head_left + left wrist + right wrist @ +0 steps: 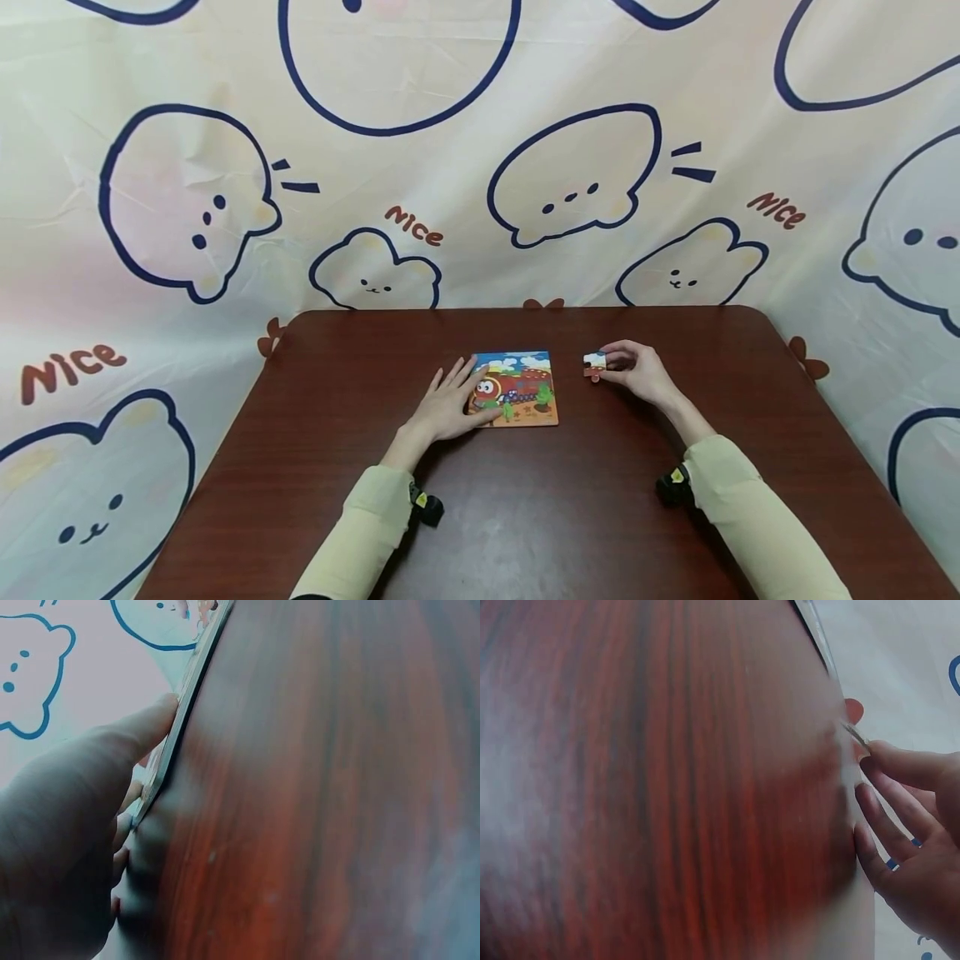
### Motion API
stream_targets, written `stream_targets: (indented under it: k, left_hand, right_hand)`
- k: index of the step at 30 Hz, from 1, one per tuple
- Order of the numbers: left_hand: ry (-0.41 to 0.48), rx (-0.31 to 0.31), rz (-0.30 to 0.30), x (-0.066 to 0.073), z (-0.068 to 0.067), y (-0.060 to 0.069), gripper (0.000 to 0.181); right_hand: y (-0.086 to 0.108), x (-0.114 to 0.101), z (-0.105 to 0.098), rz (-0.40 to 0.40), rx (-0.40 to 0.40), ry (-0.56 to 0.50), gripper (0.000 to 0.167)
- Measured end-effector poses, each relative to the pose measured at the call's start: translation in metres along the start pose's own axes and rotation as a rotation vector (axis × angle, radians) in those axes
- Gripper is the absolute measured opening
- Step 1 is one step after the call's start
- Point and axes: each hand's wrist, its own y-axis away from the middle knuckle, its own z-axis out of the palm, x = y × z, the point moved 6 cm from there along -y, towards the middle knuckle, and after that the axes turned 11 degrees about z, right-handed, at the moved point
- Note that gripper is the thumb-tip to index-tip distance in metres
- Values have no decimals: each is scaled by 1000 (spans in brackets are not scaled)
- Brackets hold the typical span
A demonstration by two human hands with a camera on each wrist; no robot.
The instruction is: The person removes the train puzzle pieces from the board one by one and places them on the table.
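Note:
A square jigsaw puzzle point(531, 387) with a colourful cartoon picture lies flat on the table, left of the right hand. My left hand point(446, 407) rests on its left side with fingers spread and fairly straight. Seen edge-on in the left wrist view, the puzzle point(189, 705) is a thin board, and the thumb of the left hand point(67, 802) touches it. To the right of the puzzle, my right hand point(645, 375) pinches a small puzzle piece point(594, 364) between thumb and fingers, apart from the board. The right wrist view shows that piece point(856, 739) edge-on at the fingertips.
The dark brown wooden table point(525, 517) has rounded far corners. Behind it hangs a pale cloth point(465, 175) printed with cartoon outlines. A small black camera sits on each wrist, one left point(429, 508) and one right point(673, 487).

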Motion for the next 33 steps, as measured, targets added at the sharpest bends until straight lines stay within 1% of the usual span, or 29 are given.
stream_targets:
  k: [6, 9, 12, 17, 25, 29, 33]
  left_hand:
    - [-4, -10, 8, -4, 0, 2, 92]
    - [-5, -9, 17, -5, -1, 3, 92]
    - [-7, -11, 15, -6, -1, 3, 93]
    - [-11, -14, 11, -6, -2, 4, 92]
    - [-9, -13, 12, -10, -6, 7, 92]
    - [-12, -15, -5, -16, -9, 11, 92]
    - [5, -17, -6, -20, -12, 15, 92]
  right_hand:
    - [2, -1, 0, -28, 28, 124, 37]
    - [3, -2, 1, -35, 43, 165, 37]
    - [2, -1, 0, -60, 55, 204, 37]
    - [-1, 3, 1, -103, 54, 226, 36]
    - [-3, 9, -5, -96, 40, 222, 34]
    - [-1, 9, -6, -88, 29, 231, 35]
    - [-2, 10, -6, -82, 20, 243, 35]
